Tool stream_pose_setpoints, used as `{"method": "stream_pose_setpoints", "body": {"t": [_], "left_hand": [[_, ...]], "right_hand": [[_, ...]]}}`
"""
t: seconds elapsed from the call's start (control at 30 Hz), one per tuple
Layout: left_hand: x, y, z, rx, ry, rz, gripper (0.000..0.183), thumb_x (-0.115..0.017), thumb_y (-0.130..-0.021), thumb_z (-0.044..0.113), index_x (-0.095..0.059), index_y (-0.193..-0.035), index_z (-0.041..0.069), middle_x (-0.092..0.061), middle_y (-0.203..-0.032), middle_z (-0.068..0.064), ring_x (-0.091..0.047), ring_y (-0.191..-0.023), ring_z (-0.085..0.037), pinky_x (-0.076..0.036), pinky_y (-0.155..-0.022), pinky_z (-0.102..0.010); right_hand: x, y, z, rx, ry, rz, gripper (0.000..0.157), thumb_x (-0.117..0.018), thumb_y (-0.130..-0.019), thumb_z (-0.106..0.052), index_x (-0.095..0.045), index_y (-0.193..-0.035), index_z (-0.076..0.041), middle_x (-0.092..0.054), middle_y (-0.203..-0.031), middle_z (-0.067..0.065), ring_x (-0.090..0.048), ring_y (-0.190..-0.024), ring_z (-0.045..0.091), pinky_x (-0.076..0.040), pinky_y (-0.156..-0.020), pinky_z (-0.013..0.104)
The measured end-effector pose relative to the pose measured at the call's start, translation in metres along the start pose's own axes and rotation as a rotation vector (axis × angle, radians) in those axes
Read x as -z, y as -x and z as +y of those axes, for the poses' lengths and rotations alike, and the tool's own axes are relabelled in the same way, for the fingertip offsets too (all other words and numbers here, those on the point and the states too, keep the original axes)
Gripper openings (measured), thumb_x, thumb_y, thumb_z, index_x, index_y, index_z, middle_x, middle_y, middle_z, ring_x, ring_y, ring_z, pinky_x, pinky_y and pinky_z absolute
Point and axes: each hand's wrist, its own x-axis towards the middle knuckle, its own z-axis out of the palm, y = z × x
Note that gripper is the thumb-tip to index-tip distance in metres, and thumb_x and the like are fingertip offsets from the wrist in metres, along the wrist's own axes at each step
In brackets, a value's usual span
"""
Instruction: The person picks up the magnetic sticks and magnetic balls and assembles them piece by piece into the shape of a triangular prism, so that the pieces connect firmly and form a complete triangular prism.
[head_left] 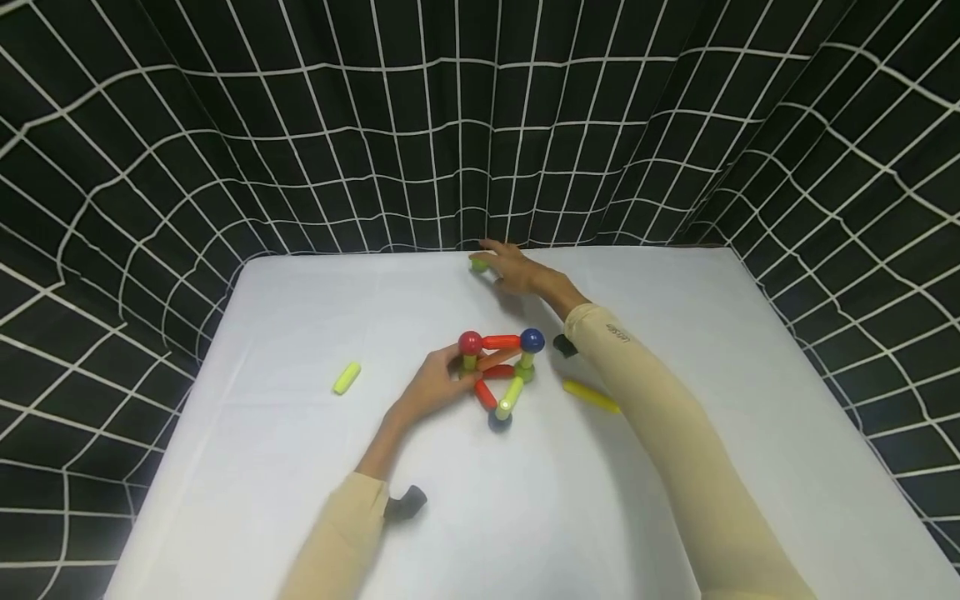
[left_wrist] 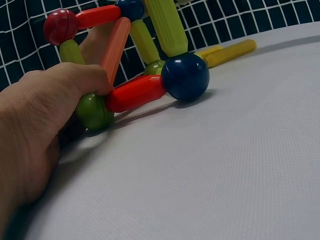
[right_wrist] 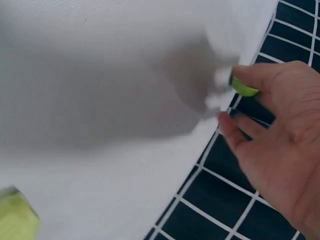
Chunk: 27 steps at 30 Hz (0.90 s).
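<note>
My left hand grips the left side of a small frame built of magnetic rods and balls, standing on the table. In the left wrist view the thumb presses by a green ball and an orange rod. The frame's top has a red ball and a blue ball, joined by a red rod. Another blue ball forms its near corner, with a yellow-green rod rising from it. Near the far edge, my right hand pinches a green ball, partly covered by the fingers.
On the white table a loose yellow-green rod lies left of the frame. A yellow rod lies to its right, beside my right sleeve. Black curtains with a white grid surround the table's back and sides.
</note>
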Motion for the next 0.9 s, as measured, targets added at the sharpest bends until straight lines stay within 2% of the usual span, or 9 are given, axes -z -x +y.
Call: {"method": "stream_pose_setpoints", "body": {"t": [0.1,0.23,0.37,0.5,0.6,0.73,0.8,0.9], "left_hand": [[-0.002,0.001,-0.002,0.006,-0.002,-0.007,0.04,-0.075,-0.093,0.019,-0.067,-0.131,0.009,-0.071,-0.136,-0.009,-0.063,-0.134,-0.027,-0.046,-0.119,-0.045],[-0.002,0.001,-0.002,0.004,-0.009,-0.005,0.04,-0.075,-0.093,0.02,-0.067,-0.131,0.011,-0.071,-0.136,-0.007,-0.063,-0.134,-0.026,-0.047,-0.119,-0.046],[-0.001,0.0,0.0,0.006,-0.005,-0.006,0.04,-0.074,-0.093,0.019,-0.067,-0.132,0.011,-0.071,-0.137,-0.007,-0.062,-0.135,-0.026,-0.046,-0.119,-0.047],[-0.001,-0.001,0.001,0.015,-0.008,-0.019,0.039,-0.075,-0.095,0.022,-0.066,-0.132,0.011,-0.07,-0.137,-0.007,-0.061,-0.136,-0.027,-0.046,-0.119,-0.046],[-0.002,-0.001,0.0,0.012,-0.025,-0.018,0.039,-0.075,-0.097,0.026,-0.066,-0.131,0.011,-0.07,-0.138,-0.007,-0.06,-0.139,-0.027,-0.046,-0.119,-0.047],[-0.003,-0.001,0.001,0.0,-0.039,-0.013,0.039,-0.074,-0.098,0.03,-0.065,-0.131,0.011,-0.069,-0.139,-0.008,-0.058,-0.141,-0.029,-0.046,-0.12,-0.048],[-0.004,-0.001,0.002,-0.007,-0.035,-0.013,0.039,-0.074,-0.098,0.03,-0.066,-0.131,0.011,-0.07,-0.139,-0.008,-0.059,-0.141,-0.029,-0.046,-0.119,-0.047],[-0.004,-0.002,0.003,-0.028,-0.025,-0.011,0.038,-0.074,-0.098,0.029,-0.066,-0.132,0.012,-0.071,-0.136,-0.007,-0.061,-0.138,-0.028,-0.047,-0.118,-0.046]], "right_hand": [[-0.007,0.003,0.004,-0.036,0.039,0.038,0.065,-0.065,-0.098,-0.004,-0.044,-0.158,-0.021,-0.022,-0.169,0.017,-0.028,-0.154,0.045,-0.034,-0.124,0.063],[-0.01,0.01,0.009,-0.026,0.056,0.042,0.053,-0.063,-0.101,-0.007,-0.052,-0.153,-0.015,-0.03,-0.168,0.019,-0.032,-0.155,0.043,-0.033,-0.126,0.059],[-0.009,0.018,0.01,-0.052,0.027,0.024,0.038,-0.058,-0.101,0.001,-0.065,-0.138,-0.004,-0.052,-0.152,0.02,-0.047,-0.146,0.039,-0.036,-0.126,0.05],[-0.006,0.039,0.009,-0.125,-0.036,0.045,0.038,-0.06,-0.1,0.001,-0.063,-0.138,-0.001,-0.061,-0.143,0.02,-0.056,-0.137,0.035,-0.043,-0.122,0.048],[-0.004,0.069,0.004,-0.153,-0.103,0.105,0.039,-0.058,-0.106,-0.015,-0.056,-0.143,-0.001,-0.065,-0.14,0.02,-0.063,-0.127,0.034,-0.05,-0.113,0.05],[-0.001,0.126,-0.014,-0.143,-0.181,0.234,0.044,-0.05,-0.111,-0.037,-0.056,-0.139,-0.003,-0.072,-0.122,0.017,-0.069,-0.108,0.03,-0.058,-0.094,0.045],[0.0,0.155,-0.03,-0.096,-0.213,0.281,0.041,-0.055,-0.109,-0.037,-0.058,-0.134,-0.004,-0.073,-0.109,0.015,-0.068,-0.096,0.027,-0.058,-0.084,0.041],[-0.002,0.189,-0.057,0.022,-0.246,0.319,0.035,-0.07,-0.102,-0.028,-0.062,-0.129,-0.006,-0.072,-0.102,0.007,-0.062,-0.088,0.022,-0.054,-0.078,0.036]]}}
